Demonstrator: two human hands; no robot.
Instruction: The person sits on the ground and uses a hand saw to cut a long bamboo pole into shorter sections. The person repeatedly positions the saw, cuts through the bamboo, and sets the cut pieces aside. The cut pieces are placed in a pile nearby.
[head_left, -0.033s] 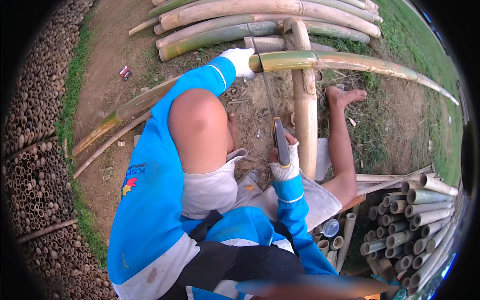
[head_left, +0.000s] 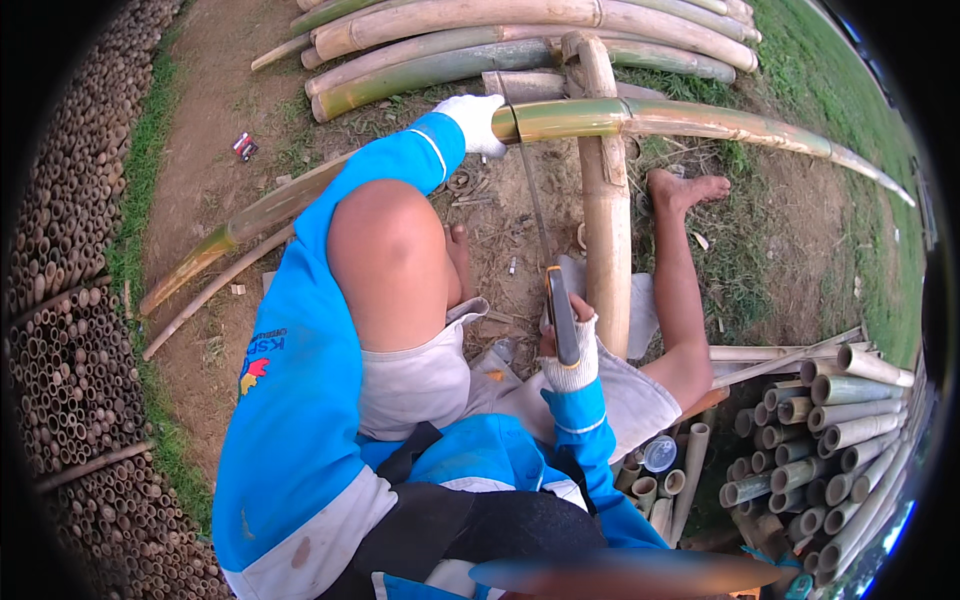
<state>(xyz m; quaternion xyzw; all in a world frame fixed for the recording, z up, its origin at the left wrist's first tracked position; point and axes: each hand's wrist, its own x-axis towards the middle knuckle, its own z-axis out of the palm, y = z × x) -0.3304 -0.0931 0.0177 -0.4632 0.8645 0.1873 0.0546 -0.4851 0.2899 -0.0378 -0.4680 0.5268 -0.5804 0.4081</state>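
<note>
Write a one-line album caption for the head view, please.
A gloved right hand grips a saw, its blade across a bamboo pole held by the gloved left hand.

The ground [head_left: 200,180], bare soil with grass patches, is carrying several items. Large bamboo poles [head_left: 430,73] are lying stacked beyond the far end of the bamboo post [head_left: 607,240]. A red-and-white packet [head_left: 245,147] and a slender pole [head_left: 215,296] are lying left of the post. Cut bamboo lengths [head_left: 860,430] are lying piled right of the post's near end. The post is supporting a green-and-tan pole [head_left: 720,122] crosswise near its far end.
</note>
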